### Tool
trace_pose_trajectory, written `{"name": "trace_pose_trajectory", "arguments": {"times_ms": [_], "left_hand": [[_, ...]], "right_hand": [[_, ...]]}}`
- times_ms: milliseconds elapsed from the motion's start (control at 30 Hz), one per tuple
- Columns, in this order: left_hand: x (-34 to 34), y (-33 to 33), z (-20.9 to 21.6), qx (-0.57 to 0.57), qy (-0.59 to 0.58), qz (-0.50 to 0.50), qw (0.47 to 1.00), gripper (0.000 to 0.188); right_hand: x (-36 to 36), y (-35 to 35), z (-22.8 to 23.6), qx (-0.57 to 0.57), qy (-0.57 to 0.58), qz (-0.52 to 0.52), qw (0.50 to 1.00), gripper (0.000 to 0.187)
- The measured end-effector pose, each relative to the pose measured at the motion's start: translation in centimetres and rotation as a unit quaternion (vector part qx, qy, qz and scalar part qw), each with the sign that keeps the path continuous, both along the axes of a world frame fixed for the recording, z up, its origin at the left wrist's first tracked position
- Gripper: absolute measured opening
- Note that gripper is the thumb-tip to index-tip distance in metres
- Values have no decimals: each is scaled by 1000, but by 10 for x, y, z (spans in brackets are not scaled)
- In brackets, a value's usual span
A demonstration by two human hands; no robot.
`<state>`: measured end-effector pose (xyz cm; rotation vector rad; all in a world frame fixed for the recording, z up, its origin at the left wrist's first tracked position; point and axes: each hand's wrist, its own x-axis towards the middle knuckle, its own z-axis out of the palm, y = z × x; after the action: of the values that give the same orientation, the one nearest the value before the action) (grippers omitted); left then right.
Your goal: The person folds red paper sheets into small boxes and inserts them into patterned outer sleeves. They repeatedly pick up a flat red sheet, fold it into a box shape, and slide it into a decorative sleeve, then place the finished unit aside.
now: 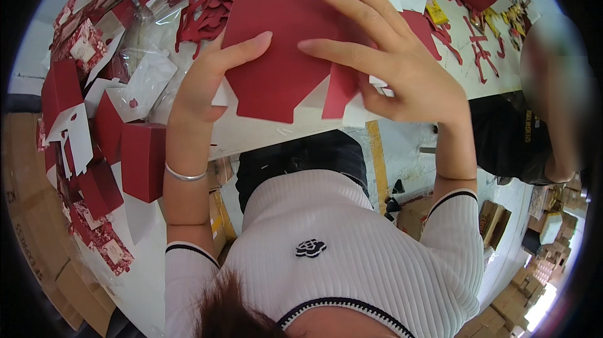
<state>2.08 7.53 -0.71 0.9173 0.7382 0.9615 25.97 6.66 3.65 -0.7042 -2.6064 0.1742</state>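
A partly folded red cardboard box [282,30] lies before me at the table's near edge, its cut flaps pointing toward my body. My left hand [217,77] grips its left side, the thumb flat on the red face and the other fingers hidden behind. Over the right side spreads my right hand [402,61], long fingers resting on the red face and a bent digit tucked by the edge. A narrow red flap [338,94] hangs beside that hand. Small white pieces [380,85] show under its palm.
Folded red boxes [144,162] and white-backed sheets crowd the left. A heap of red strips [210,8] lies behind my left hand. More strips [480,52] and a yellow packet [436,10] are on the table [502,83] at right. Another person [515,130] is at the right; cartons [493,223] stand below.
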Motion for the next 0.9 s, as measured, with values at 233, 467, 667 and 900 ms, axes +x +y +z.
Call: {"name": "trace_pose_trajectory", "arguments": {"times_ms": [233, 467, 667, 900], "left_hand": [[-16, 10, -30, 84, -6, -69, 994, 63], [12, 3, -4, 352, 68, 112, 927, 115], [47, -5, 26, 360, -35, 201, 910, 65], [52, -6, 10, 392, 48, 248, 884, 56]], "right_hand": [[0, -4, 12, 20, 55, 16, 998, 73], [12, 17, -19, -122, 339, -32, 932, 85], [-30, 8, -17, -250, 470, -19, 847, 85], [-49, -6, -19, -294, 601, -87, 738, 57]]}}
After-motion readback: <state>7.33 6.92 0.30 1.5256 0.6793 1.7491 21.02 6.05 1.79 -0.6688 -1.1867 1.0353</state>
